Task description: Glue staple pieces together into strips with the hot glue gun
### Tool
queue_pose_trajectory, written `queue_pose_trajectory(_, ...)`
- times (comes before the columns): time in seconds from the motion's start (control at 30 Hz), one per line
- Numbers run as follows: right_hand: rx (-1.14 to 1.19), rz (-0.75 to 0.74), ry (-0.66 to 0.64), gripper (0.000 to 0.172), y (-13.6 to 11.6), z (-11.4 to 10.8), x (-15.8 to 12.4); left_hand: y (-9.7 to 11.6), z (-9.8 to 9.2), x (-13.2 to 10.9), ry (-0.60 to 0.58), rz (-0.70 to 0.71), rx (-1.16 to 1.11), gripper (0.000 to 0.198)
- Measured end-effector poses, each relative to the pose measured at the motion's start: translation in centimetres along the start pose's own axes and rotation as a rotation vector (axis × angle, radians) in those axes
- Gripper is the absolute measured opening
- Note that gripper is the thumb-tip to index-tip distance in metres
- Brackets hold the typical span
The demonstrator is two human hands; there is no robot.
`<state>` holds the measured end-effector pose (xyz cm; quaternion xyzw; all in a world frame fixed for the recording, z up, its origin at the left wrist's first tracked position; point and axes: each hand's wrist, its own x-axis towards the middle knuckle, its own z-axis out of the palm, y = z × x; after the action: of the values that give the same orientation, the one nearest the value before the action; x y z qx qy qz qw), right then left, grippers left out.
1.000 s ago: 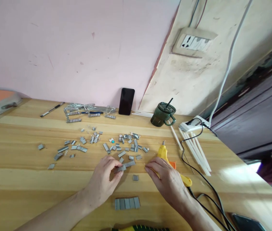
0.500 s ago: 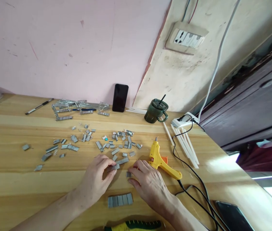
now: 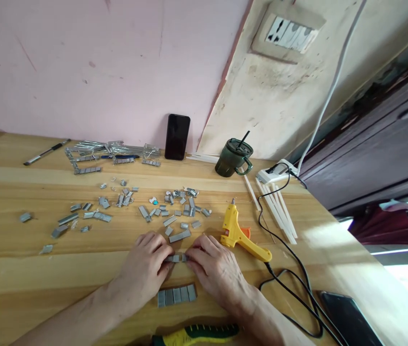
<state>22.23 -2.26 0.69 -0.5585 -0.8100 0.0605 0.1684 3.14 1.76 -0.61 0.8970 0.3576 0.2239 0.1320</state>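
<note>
My left hand (image 3: 148,259) pinches a short grey metal piece (image 3: 173,258) that looks like a length of staple strip. Facing it, my right hand (image 3: 214,263) grips a smaller grey piece (image 3: 184,258) between thumb and fingers. The two pieces are end to end, very close; I cannot tell whether they touch. Just below my hands lies a flat panel of several grey strips side by side (image 3: 177,295). Above them, a longer loose strip (image 3: 180,235) rests on the wooden table (image 3: 92,274).
A yellow glue gun (image 3: 240,235) lies right of my hands, its black cable trailing. Loose grey pieces (image 3: 189,207) are scattered behind. Farther back stand a phone (image 3: 177,137) and a green mug (image 3: 233,157). White glue sticks (image 3: 276,211) lie right; a yellow-green handle (image 3: 197,335) lies in front.
My right hand has moved left with its small piece, up to the piece in my left hand. The left-hand piece has come away from the longer strip. The view has shifted slightly.
</note>
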Motion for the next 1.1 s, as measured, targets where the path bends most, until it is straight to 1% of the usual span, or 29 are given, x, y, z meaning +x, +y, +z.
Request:
queue_pose_trajectory(0.2,0.018,0.009,-0.01,0.013,-0.12,-0.06,-0.1,0.13,0.02,0.11,-0.031,-0.021,0.065,0.011)
queue_pose_trajectory(0.37,0.03,0.014,0.01,0.012,-0.07,0.18,-0.13,0.17,-0.02,0.13,-0.055,-0.03,0.097,0.009)
queue_pose_trajectory(0.53,0.039,0.01,0.019,0.012,-0.08,0.49,-0.13,0.17,0.09,0.19,-0.079,-0.043,0.091,0.009)
queue_pose_trajectory(0.8,0.046,-0.002,0.05,0.011,-0.16,0.63,-0.09,0.59,-0.37,0.49,-0.106,-0.068,0.07,0.01)
queue_pose_trajectory(1.1,0.037,0.003,0.032,0.011,-0.2,0.49,0.09,0.52,-0.21,0.53,-0.122,-0.082,0.079,0.009)
